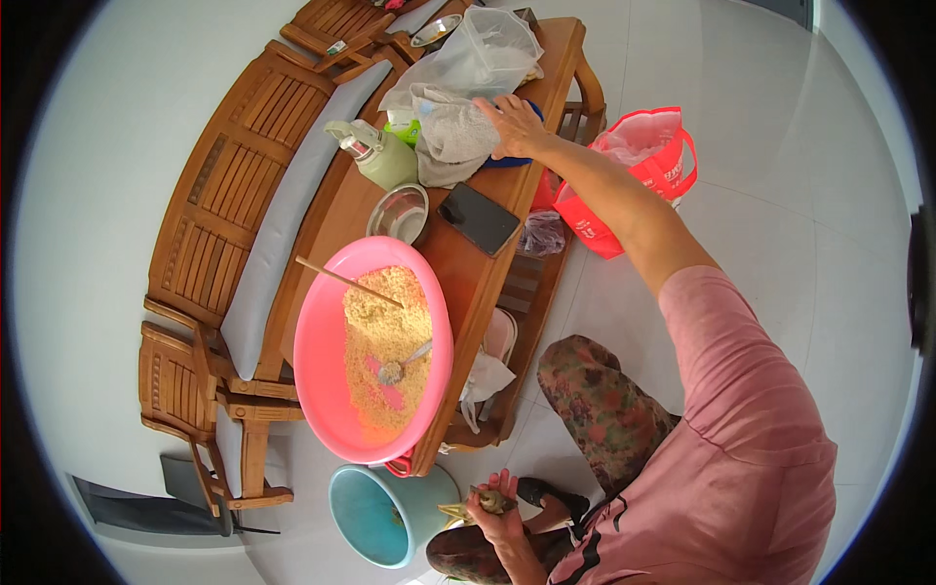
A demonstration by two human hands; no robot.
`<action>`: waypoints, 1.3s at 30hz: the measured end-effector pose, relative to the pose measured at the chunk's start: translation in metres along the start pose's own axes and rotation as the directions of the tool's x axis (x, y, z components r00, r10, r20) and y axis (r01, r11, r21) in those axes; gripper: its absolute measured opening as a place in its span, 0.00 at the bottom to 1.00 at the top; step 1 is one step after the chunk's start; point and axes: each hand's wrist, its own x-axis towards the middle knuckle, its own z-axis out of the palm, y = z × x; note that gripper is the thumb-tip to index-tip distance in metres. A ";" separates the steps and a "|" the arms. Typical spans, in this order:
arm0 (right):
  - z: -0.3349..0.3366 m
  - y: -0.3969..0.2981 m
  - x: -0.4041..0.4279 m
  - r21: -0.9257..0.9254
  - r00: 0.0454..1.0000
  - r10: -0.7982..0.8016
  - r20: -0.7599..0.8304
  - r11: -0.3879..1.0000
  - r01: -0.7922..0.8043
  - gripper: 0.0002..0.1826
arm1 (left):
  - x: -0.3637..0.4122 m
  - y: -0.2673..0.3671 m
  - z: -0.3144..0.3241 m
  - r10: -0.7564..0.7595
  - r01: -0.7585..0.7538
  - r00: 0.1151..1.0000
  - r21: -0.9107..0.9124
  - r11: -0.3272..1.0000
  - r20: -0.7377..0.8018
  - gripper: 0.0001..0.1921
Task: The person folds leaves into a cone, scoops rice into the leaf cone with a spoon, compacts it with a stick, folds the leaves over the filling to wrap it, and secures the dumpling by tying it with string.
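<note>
My left hand [499, 512], palm up above the floor beside the teal bucket [369, 515], holds a small brownish-green bundle [493, 501] with a yellow-green pointed end, seemingly folded leaves. My right hand [515, 126] reaches far out to the grey towel [453, 135], its fingers spread at the cloth's edge over a blue item [512, 161]; whether it grips the cloth is unclear. Between the hands, a pink basin [314, 365] on the wooden table [468, 292] contains yellowish grains [387, 307], a metal spoon [391, 373] and a thin wooden stick [347, 280].
A black phone [479, 218], a metal bowl [398, 213], a green flask [384, 157] and a clear plastic bag [482, 51] are on the table. A red bag [621, 183] stands on the floor beside it. A wooden bench [241, 190] lies beyond the table.
</note>
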 end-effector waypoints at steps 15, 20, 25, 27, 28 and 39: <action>0.043 -0.097 0.069 0.799 0.931 0.157 -0.328 0.572 0.185 0.18 | 0.005 -0.015 0.024 -0.020 0.030 0.989 0.066 0.997 -0.146 0.14; -0.022 -0.062 0.128 0.805 0.850 0.301 -0.432 0.553 0.214 0.16 | 0.003 -0.022 0.014 -0.024 0.036 0.979 0.055 0.998 -0.202 0.13; -0.069 -0.060 0.171 0.746 0.760 0.252 -0.599 0.519 0.417 0.15 | 0.009 -0.033 0.015 -0.061 0.073 0.972 0.044 0.996 -0.225 0.13; -0.066 -0.056 0.180 0.638 0.700 0.149 -0.699 0.574 0.514 0.15 | 0.010 -0.037 0.016 -0.068 0.077 0.973 0.029 0.997 -0.222 0.13; -0.061 -0.055 0.184 0.515 0.625 0.045 -0.780 0.614 0.598 0.15 | 0.010 -0.038 0.016 -0.074 0.081 0.972 0.022 0.996 -0.223 0.13; 0.084 -0.065 0.078 0.198 0.850 -0.519 -0.094 0.826 0.527 0.08 | 0.008 -0.036 0.000 -0.061 0.055 0.961 -0.031 0.998 -0.269 0.13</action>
